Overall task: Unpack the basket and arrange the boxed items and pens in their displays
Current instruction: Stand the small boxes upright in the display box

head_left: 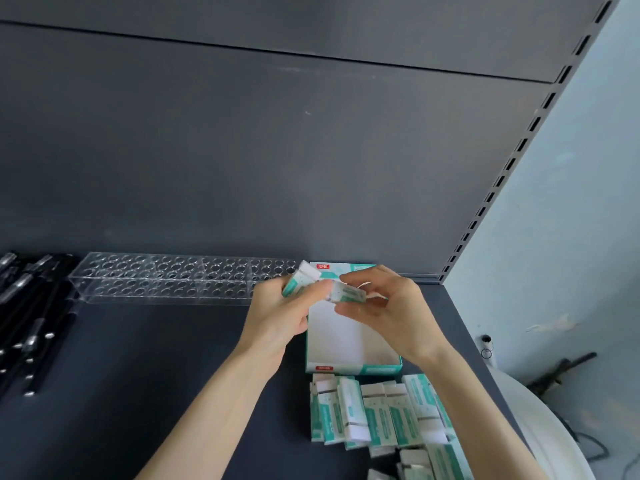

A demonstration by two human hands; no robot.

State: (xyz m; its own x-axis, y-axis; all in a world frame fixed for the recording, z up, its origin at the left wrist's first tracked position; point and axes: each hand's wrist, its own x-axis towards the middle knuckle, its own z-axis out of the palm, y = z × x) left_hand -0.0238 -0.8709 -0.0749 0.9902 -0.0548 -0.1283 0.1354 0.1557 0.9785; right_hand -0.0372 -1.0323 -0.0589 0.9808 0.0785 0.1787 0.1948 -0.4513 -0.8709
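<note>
My left hand (280,310) grips a small white and teal boxed item (302,279) above the back of an open white and teal display box (341,336). My right hand (388,313) pinches a second small boxed item (348,292) right beside it, over the same box. The inside of the display box shows bare white. Several more boxed items (377,415) lie in a loose row on the dark shelf in front of the box. A clear acrylic pen holder (173,275) with many round holes stands at the back left. Black pens (31,317) lie piled at the far left.
The dark grey shelf surface (156,358) stretches between the pens and the boxes. A grey back panel rises behind. A slotted upright (519,147) marks the shelf's right end. A white round rim (540,420) shows at the lower right, beyond the shelf edge.
</note>
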